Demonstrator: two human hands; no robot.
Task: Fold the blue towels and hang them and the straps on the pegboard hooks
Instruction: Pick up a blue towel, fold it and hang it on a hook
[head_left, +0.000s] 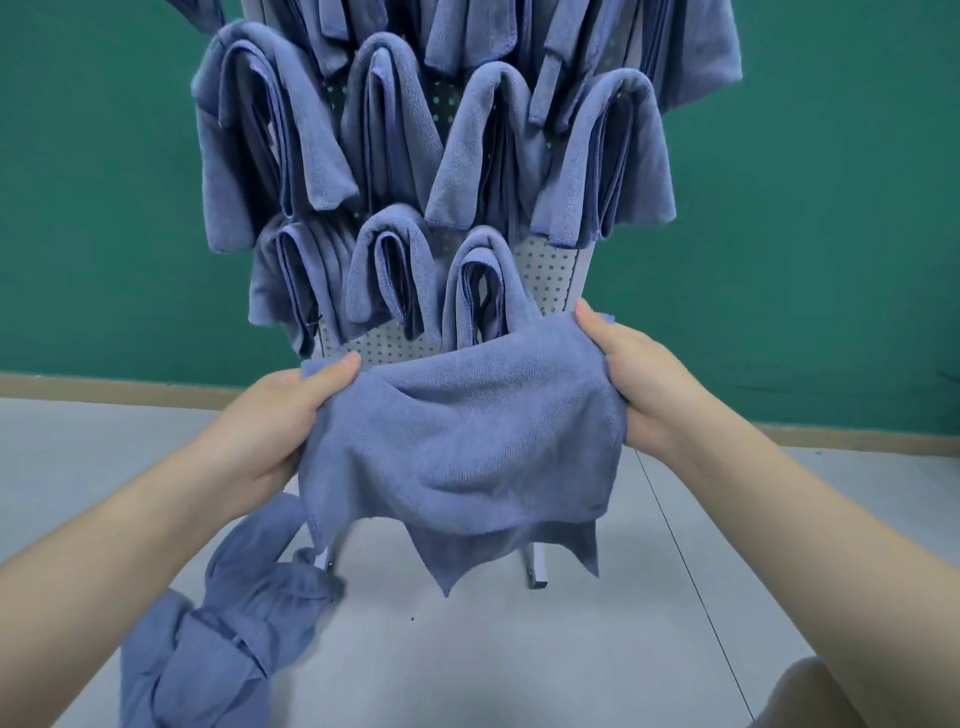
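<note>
1. Head view: a heap of blue cloths (228, 639) lies on the floor (493, 665) at lower left.
2. The left hand (270, 421) pinches one side of a blue towel (462, 441).
3. The towel hangs in mid-air before the pegboard (550, 275), where folded towels (395, 130) hang.
4. The right hand (639, 374) grips the towel's other side, hands apart.

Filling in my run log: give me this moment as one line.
stage: folding | hands: left, right grip towel ends | pegboard: folded towels hung | floor: towel pile lower left
</note>
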